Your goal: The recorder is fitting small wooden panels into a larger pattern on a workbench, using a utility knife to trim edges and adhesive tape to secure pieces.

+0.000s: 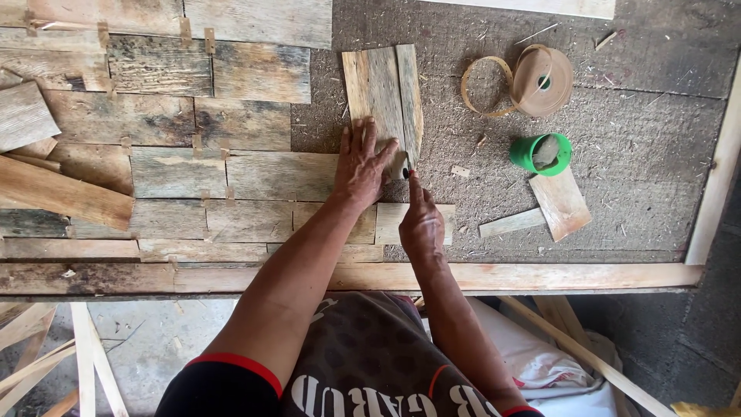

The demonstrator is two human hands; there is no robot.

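Note:
My left hand (361,164) lies flat, fingers spread, on the near end of a weathered wood plank piece (384,93) that stands lengthwise on the grey board. My right hand (421,224) is closed around a small dark marker or pen (407,173), its tip touching the plank's lower right edge beside my left fingers. To the left lies a patchwork of old grey-brown planks (177,170) fitted together in rows.
A roll of tan edge tape (543,79) with a loose loop (486,86) lies at the back right. A green cup (540,153) stands near two small wood offcuts (560,202). A wooden frame rail (494,275) runs along the near edge; loose boards lie at far left.

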